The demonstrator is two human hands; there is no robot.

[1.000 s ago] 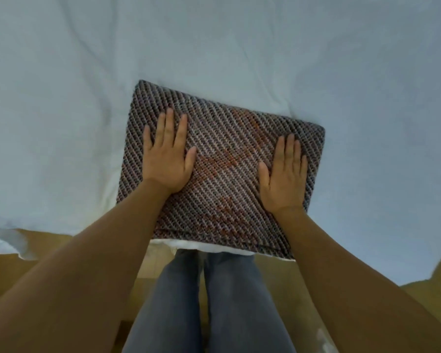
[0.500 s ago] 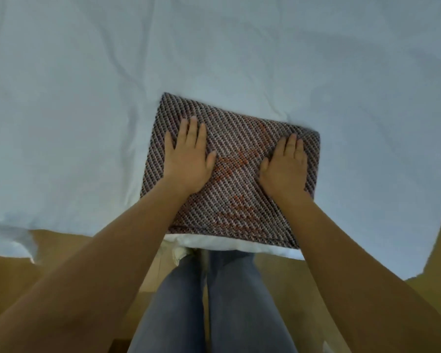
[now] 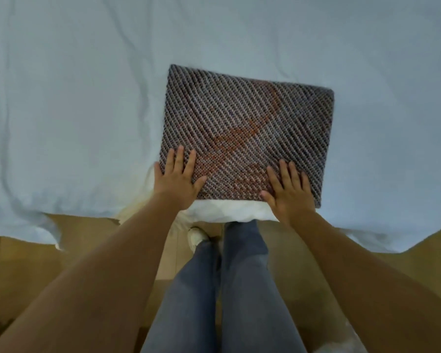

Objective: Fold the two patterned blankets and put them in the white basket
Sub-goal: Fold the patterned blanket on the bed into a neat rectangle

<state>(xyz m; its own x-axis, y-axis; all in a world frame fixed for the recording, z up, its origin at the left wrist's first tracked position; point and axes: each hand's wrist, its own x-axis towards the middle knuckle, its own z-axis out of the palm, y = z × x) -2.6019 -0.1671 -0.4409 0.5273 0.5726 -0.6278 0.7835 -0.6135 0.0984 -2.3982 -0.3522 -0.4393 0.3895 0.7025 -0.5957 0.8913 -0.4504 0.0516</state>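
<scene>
Bed (image 3: 61, 110): covered by a pale, creased sheet that fills the upper part of the view. Its near edge hangs over a tan floor (image 3: 23, 263).

Patterned blanket (image 3: 245, 128): folded into a thick rectangle and lying flat on the sheet, at the near edge of the bed, slightly right of centre. The weave is diagonal grey and dark ribbing with an orange motif across the middle. The rectangle is turned slightly, with its left corner farther from the person than its right.

Jeans (image 3: 239, 289): the person's legs stand against the bed directly below the blanket. A white shoe (image 3: 196, 236) shows beside the left leg.

Left hand (image 3: 177, 183): laid flat on the near-left corner of the blanket. The fingers (image 3: 179, 159) are straight and spread and rest on the weave. The little finger lies just off the left edge, on the sheet. The palm covers the near edge. Nothing is gripped.

Right hand (image 3: 289, 193): laid flat on the near-right corner. The fingers (image 3: 284, 171) are straight and spread, pointing away from the person and touching the weave. The thumb extends leftward along the near edge. Nothing is gripped.

The bulk of the blanket lies beyond both sets of fingertips, uncovered.
</scene>
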